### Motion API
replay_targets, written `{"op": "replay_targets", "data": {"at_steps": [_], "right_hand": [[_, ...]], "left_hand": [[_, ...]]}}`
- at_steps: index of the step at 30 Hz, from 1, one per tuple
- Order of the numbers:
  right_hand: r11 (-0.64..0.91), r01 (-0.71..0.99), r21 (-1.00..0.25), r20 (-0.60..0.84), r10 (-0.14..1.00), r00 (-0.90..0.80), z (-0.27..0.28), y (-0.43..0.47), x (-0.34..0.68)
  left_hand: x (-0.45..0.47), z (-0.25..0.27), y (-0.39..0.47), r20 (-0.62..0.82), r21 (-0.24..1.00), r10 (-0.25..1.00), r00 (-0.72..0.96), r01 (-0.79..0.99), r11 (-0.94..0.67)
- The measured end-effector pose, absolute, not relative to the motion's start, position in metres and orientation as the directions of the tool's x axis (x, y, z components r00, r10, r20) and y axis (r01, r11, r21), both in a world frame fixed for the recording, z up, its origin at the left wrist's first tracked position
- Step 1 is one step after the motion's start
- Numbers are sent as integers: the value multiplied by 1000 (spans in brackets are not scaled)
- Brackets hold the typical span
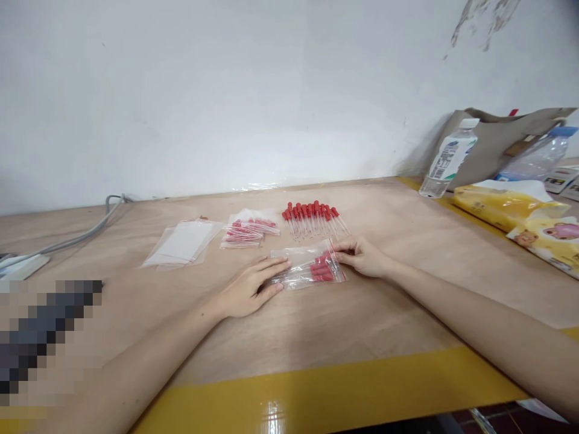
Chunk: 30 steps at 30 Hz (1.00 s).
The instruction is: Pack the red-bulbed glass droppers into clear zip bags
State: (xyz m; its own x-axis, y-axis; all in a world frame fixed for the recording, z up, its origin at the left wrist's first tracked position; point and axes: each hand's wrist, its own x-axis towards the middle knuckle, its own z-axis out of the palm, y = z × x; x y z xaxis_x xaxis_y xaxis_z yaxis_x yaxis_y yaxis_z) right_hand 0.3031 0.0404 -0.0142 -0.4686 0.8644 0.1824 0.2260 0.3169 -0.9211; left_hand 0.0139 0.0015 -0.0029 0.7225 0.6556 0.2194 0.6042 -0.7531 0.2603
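Note:
Flat on the table lies a clear zip bag [296, 276] holding several droppers with red rubber bulbs [322, 271]. My left hand [251, 286] rests on the bag's left end, its fingers stretched out and apart. At the other end, my right hand [362, 256] pinches the bag's upper right corner, by the red-lined zip edge. Behind the bag is a row of loose glass droppers [312, 218] with red bulbs. Filled zip bags [248, 230] are piled to the left of them. Farther left sits a stack of flat, clear zip bags [183, 242].
A water bottle [447, 160], a grey bag [488, 144] and a yellow tissue pack [506, 205] stand at the right. A grey cable [85, 235] runs along the left. Yellow tape [316, 386] covers the front edge, and a white wall [226, 96] closes the back.

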Motion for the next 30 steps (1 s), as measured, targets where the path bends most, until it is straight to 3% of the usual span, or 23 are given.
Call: {"op": "replay_targets", "data": {"at_steps": [4, 9, 15, 19, 26, 30], "right_hand": [[256, 280, -925, 181, 946, -269, -25, 41, 294], [303, 285, -910, 212, 927, -308, -28, 41, 292], [195, 586, -787, 296, 952, 81, -15, 71, 316], [35, 720, -693, 271, 938, 215, -7, 108, 328], [-117, 726, -678, 130, 953, 275, 1, 146, 312], [-63, 678, -733, 127, 966, 227, 3, 153, 312]], "left_hand": [[14, -3, 2, 206, 261, 660, 723, 609, -749], [13, -4, 3, 216, 267, 656, 724, 602, -752], [13, -5, 4, 225, 274, 641, 734, 583, -765], [14, -3, 3, 211, 275, 636, 742, 579, -767], [13, -3, 3, 211, 287, 635, 743, 574, -767], [13, -2, 3, 199, 270, 635, 746, 581, -767]]}}
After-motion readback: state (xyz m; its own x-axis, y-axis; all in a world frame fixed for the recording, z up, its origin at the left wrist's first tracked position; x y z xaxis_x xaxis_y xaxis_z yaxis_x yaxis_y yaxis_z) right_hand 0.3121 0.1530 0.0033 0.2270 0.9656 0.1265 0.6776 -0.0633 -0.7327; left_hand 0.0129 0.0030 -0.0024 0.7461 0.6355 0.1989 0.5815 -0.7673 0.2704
